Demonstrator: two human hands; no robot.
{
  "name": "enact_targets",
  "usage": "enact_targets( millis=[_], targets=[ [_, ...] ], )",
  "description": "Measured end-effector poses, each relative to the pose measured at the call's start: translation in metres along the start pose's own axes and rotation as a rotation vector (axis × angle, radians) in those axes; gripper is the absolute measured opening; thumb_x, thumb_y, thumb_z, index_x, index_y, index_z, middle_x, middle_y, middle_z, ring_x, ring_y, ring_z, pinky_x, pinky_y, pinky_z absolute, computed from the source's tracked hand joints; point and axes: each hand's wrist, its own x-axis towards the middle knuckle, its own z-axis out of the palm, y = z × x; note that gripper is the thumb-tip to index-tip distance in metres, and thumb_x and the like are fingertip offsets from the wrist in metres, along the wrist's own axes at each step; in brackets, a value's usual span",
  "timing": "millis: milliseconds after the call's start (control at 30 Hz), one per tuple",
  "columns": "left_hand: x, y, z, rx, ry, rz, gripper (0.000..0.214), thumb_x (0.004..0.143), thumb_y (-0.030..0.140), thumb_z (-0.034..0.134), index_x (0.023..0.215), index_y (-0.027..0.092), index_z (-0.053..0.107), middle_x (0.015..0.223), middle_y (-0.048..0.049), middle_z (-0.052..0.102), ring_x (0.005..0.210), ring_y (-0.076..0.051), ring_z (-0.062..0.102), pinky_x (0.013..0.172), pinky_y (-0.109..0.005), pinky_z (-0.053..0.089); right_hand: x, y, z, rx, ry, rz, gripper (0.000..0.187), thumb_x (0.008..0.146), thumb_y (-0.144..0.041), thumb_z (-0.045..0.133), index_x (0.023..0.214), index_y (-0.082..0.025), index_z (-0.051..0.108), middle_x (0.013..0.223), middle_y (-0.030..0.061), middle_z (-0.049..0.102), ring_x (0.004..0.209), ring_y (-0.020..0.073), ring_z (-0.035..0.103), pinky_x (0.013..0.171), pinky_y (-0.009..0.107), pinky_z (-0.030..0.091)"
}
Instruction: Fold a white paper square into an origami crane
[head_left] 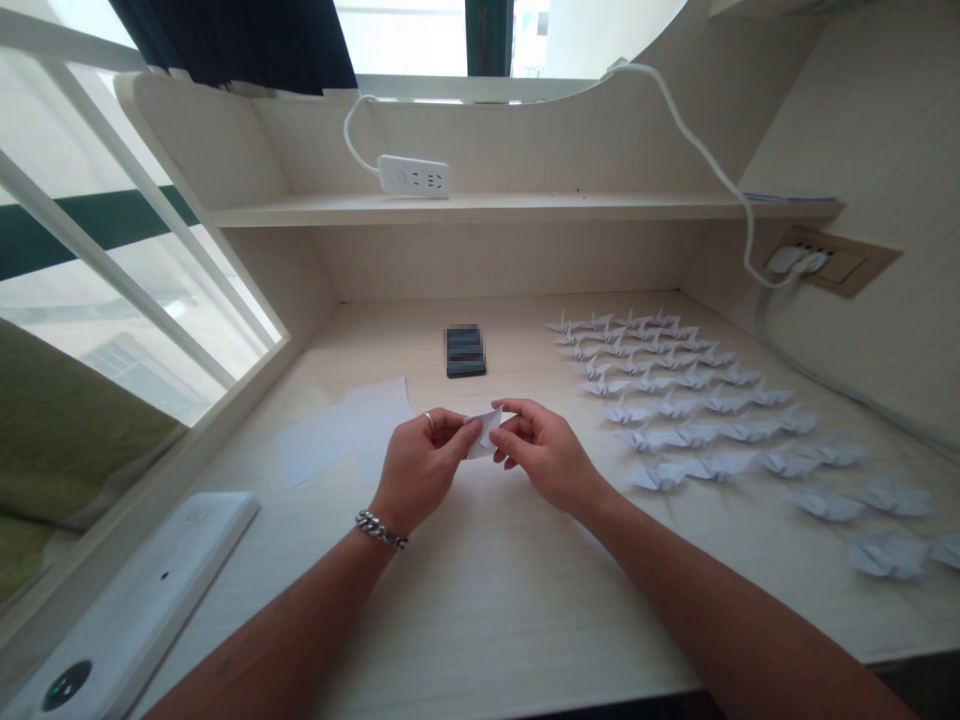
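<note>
A small folded piece of white paper [484,432] is held between both hands above the middle of the desk. My left hand [422,458], with a ring and a chain bracelet at the wrist, pinches its left side between thumb and fingers. On the right side, my right hand [541,447] grips the paper the same way, thumb toward me. Behind my left hand lie loose white paper sheets [341,430], overlapping flat on the desk. To the right, several folded white paper cranes [694,405] stand in rows.
A dark phone-like device [466,351] lies beyond my hands. At the left edge sits a long white device [142,610]. A white power strip [413,176] rests on the shelf [525,207]. White cables run to a wall socket [836,262] at the right. More cranes [889,553] lie near the right edge.
</note>
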Motion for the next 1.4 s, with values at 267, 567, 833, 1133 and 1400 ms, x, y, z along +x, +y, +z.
enact_targets(
  millis=[267,567,833,1133,1400],
  targets=[
    [0.0025,-0.0023,0.0025,-0.176,-0.100,-0.180,0.028,0.072,0.036,0.074,0.080,0.013,0.062,0.065,-0.0032,0.069,0.059,-0.014,0.062,0.060,-0.026,0.051,-0.0021,0.0001,-0.0023,-0.180,0.125,-0.116,0.016,0.081,-0.027,0.062,0.094,-0.019,0.056,0.074,0.0005,0.065,0.067,0.0154,0.063,0.062,0.028,0.050],
    [0.0019,-0.0016,0.0041,-0.278,-0.111,-0.275,0.032,0.072,0.040,0.074,0.078,0.013,0.056,0.062,-0.0015,0.067,0.058,-0.012,0.063,0.064,-0.028,0.054,-0.0048,-0.0003,0.0007,-0.397,0.087,-0.148,0.032,0.068,-0.029,0.077,0.095,-0.017,0.065,0.086,0.0049,0.068,0.078,0.0175,0.064,0.065,0.028,0.053],
    [0.0021,-0.0016,0.0046,-0.401,-0.118,-0.373,0.031,0.074,0.039,0.074,0.079,0.014,0.056,0.068,-0.0046,0.070,0.064,-0.015,0.068,0.065,-0.027,0.054,-0.0050,-0.0012,-0.0006,-0.500,0.097,-0.240,0.020,0.077,-0.023,0.067,0.097,-0.020,0.066,0.092,0.0052,0.070,0.076,0.0173,0.065,0.067,0.029,0.053],
    [0.0006,0.0003,0.0052,-0.317,-0.119,-0.322,0.031,0.074,0.040,0.073,0.080,0.014,0.058,0.070,-0.0076,0.073,0.071,-0.019,0.071,0.070,-0.031,0.055,-0.0048,0.0016,-0.0054,-0.744,0.088,-0.336,0.023,0.090,-0.031,0.053,0.106,-0.022,0.066,0.094,0.0071,0.071,0.080,0.0208,0.063,0.074,0.032,0.047],
    [0.0006,0.0006,0.0040,-0.243,-0.146,-0.260,0.029,0.076,0.040,0.071,0.079,0.013,0.060,0.070,-0.0086,0.073,0.070,-0.019,0.070,0.072,-0.033,0.054,-0.0063,-0.0042,-0.0050,-0.834,0.059,-0.328,0.021,0.092,-0.031,0.048,0.097,-0.021,0.066,0.081,0.0049,0.068,0.071,0.0183,0.059,0.068,0.028,0.041]
  ],
)
